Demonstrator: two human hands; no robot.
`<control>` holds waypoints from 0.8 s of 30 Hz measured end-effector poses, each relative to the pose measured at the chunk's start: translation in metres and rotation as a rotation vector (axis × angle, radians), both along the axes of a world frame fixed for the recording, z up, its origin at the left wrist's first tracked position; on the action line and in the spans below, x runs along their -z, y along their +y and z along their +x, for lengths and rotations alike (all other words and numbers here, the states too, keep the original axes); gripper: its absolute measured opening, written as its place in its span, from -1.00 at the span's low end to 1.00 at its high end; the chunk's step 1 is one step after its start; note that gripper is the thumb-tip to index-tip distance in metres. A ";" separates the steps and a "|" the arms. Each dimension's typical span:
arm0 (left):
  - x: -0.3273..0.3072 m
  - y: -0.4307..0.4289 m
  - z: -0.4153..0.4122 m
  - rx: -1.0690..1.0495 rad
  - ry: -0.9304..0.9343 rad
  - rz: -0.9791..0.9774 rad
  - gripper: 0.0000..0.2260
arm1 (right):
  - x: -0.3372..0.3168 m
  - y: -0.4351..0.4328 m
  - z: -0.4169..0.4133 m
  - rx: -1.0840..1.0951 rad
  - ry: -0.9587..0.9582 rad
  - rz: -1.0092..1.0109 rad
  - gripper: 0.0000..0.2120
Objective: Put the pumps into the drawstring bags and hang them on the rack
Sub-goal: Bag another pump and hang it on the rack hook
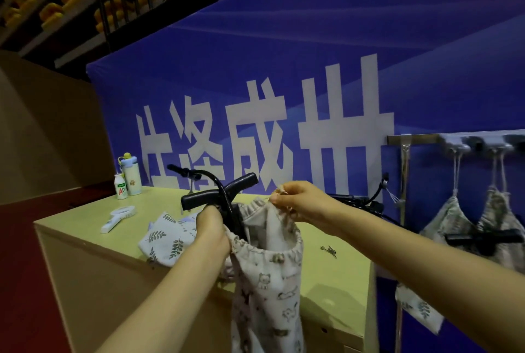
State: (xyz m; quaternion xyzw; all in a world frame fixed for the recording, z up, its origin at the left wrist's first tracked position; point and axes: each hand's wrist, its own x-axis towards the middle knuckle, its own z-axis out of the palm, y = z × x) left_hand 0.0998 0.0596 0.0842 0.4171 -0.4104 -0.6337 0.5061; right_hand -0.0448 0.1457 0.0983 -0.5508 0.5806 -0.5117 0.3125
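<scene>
The animal-print drawstring bag [267, 290] hangs before the table's [91, 227] near edge. A black pump [220, 192] stands in it, its T-handle above the mouth. The left hand [211, 227] grips the bag's near rim, fingers curled round cloth and seemingly the pump's shaft. The right hand [301, 202] pinches the far rim between thumb and fingers. Right of the bag, two filled bags [446, 222] hang on the rack [420, 139]; left, a leaf-print bag [164, 234] lies on the table.
</scene>
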 end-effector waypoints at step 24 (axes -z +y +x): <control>-0.012 0.120 -0.097 0.661 0.009 -0.223 -0.56 | -0.030 0.113 -0.081 0.125 -0.184 -0.232 -0.79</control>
